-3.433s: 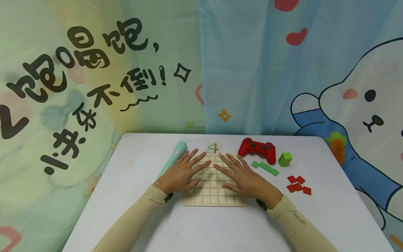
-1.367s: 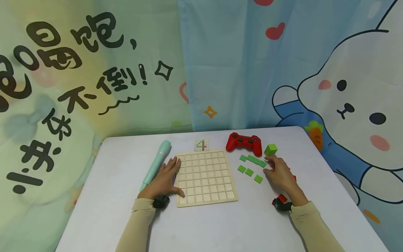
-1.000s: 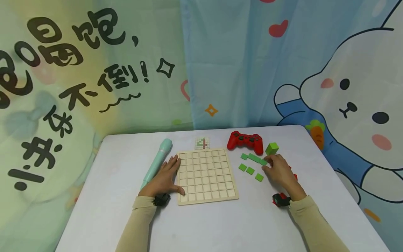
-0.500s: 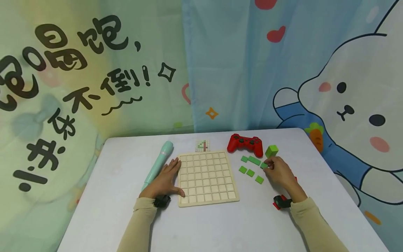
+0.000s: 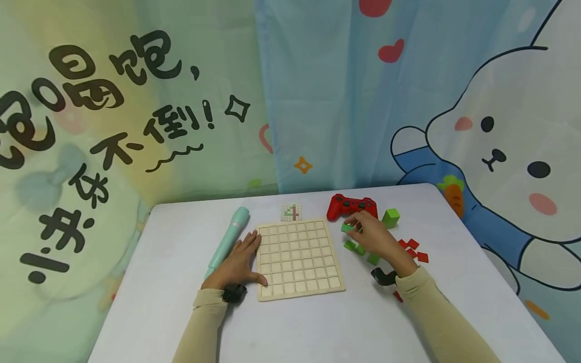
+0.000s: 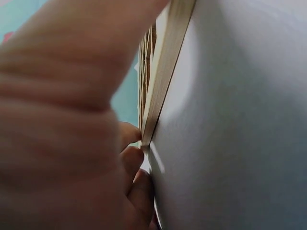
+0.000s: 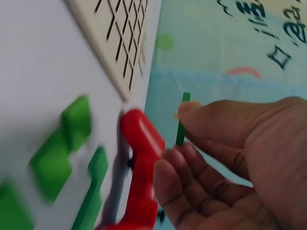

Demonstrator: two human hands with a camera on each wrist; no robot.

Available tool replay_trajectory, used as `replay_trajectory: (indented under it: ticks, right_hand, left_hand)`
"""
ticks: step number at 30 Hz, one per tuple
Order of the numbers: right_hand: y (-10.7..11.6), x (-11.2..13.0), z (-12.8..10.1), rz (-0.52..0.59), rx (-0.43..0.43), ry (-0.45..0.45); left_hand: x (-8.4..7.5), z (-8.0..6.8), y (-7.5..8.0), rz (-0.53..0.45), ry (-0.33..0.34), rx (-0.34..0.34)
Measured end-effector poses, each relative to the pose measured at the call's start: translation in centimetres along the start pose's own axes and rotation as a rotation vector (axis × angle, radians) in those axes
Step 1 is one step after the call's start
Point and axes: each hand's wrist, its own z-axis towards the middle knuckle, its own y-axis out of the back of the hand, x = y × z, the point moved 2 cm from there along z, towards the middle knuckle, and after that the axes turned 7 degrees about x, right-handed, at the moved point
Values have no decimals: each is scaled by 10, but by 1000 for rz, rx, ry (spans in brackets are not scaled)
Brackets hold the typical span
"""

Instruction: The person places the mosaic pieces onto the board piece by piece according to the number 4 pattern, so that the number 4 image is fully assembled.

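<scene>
Right hand (image 5: 375, 240): raised off the table, thumb and forefinger pinching a thin green tile (image 7: 181, 125) by its edges; other fingers (image 7: 192, 177) loosely curled under it.
Green tile: in the right fingertips, clear of the table, just beyond the board's far right corner and just in front of the red gamepad (image 5: 351, 206).
Left hand (image 5: 236, 262): flat on the table, fingers straight and relaxed, grasping nothing; fingertips (image 6: 135, 163) and thumb against the left edge of the board (image 5: 297, 258).
Board: wooden grid, cells bare, lying between the two hands.
Loose green tiles (image 5: 354, 247): on the table under and beside the right palm.
Red tiles (image 5: 413, 249): on the table to the right of the right hand's knuckles.
Green cube (image 5: 390, 218): beyond the right hand, beside the gamepad.
Teal tube (image 5: 228, 240): left of the left fingers, close alongside.
Pattern card (image 5: 291, 212): past the board's far edge.
</scene>
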Motion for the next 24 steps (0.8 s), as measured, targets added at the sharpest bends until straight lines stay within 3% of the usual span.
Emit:
replay_trajectory:
  ticks: [7,12,24]
  right_hand:
    - [-29,38,44,-59,158,102]
    - [-46,49,71,-163,236,188]
    - [-61,55,101,-212,274,215]
  left_hand:
    - [1,-1,-2,7,5,-6]
    - [-1,1,-2,13,-9,1]
    - [1,0,1,-5,3,-2]
